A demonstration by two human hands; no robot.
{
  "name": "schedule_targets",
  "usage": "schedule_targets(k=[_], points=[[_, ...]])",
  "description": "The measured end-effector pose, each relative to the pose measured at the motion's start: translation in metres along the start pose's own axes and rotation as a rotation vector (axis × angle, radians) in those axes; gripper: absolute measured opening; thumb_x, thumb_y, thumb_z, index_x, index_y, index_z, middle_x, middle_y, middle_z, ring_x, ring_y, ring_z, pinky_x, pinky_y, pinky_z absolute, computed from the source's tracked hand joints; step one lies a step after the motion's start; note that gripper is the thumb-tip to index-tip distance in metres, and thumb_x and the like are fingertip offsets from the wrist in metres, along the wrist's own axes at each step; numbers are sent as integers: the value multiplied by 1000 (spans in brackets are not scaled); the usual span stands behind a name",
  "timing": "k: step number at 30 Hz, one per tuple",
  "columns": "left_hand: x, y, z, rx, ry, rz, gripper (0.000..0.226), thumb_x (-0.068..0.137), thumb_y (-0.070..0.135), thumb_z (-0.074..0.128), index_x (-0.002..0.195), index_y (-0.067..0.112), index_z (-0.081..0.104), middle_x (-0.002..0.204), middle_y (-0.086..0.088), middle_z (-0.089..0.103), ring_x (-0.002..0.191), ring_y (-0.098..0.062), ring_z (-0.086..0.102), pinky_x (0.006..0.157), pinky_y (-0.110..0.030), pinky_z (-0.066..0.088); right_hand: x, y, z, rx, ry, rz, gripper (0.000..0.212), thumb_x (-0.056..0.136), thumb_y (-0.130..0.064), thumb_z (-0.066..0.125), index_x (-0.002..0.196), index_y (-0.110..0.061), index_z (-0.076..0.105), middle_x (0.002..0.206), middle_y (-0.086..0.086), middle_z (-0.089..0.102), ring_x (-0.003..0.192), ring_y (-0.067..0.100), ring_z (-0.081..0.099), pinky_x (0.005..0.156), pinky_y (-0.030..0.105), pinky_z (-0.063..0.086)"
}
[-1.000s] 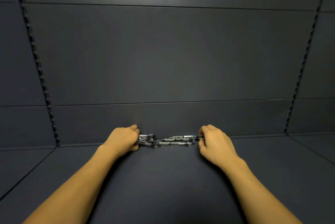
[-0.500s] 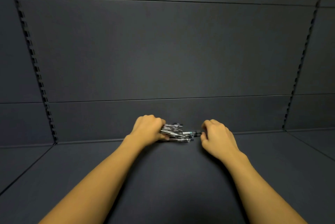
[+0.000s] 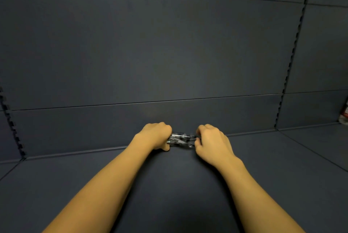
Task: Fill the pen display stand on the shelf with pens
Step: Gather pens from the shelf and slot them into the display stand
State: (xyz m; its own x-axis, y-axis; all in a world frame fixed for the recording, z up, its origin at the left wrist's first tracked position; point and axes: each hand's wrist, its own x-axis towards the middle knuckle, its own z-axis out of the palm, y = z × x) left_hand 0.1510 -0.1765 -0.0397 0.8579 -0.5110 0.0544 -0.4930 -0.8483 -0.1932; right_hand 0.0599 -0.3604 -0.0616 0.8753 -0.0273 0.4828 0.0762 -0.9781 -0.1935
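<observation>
Left hand point(image 3: 155, 135): fingers curled round one end of the pens point(image 3: 180, 139)
Right hand point(image 3: 211, 143): fingers curled, pinching the other end
Pens: small clear-and-black bundle between both hands, at the back of the shelf point(image 3: 169, 185), beside the rear panel point(image 3: 150, 53)
Far right edge: a partly cut-off container point(image 3: 345, 114)

no readable text anywhere, pens point(image 3: 180, 139) on the dark shelf point(image 3: 178, 185) too small and blurred for any print, red-and-white label on an object point(image 3: 345, 114) at the right edge illegible
</observation>
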Motion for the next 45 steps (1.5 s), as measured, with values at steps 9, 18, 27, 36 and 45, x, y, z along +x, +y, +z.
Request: schedule_targets(k=[9,18,27,36,45], points=[[-4,13,12,23,95,-13,35,84,11,65,119,8,58,117,-12,56,102,-37,62,69,-37,43,-1,0,-2,-1,0,-9,17,96,-24,50,107,-15,58,108,2,59,92,25,60,68,31,42],[-7,18,19,11,137,-39,28,90,6,60,117,4,59,118,-15,55,102,-38,62,69,-39,44,-1,-3,-2,7,-7,-10,15,95,-24,50,105,-16,58,106,1,59,90,24,61,69,32,47],[-7,16,15,-51,64,-14,25,89,5,60,112,-3,56,118,-18,47,93,-39,60,68,-38,44,-1,-3,-1,19,-1,-16,17,95,-26,51,107,-16,58,109,1,59,94,25,61,69,31,41],[-8,17,14,-96,50,-19,31,84,7,64,109,7,45,112,-15,51,91,-36,59,67,-37,42,-1,-4,-2,21,7,-21,17,96,-28,50,108,-17,58,110,0,59,96,25,62,69,31,42],[-13,13,1,-6,-27,-18,28,82,23,63,105,9,63,101,-13,65,86,-35,64,64,-31,41,-3,-9,-5,56,5,-28,18,97,-26,49,110,-17,57,112,1,58,96,24,61,69,31,40]])
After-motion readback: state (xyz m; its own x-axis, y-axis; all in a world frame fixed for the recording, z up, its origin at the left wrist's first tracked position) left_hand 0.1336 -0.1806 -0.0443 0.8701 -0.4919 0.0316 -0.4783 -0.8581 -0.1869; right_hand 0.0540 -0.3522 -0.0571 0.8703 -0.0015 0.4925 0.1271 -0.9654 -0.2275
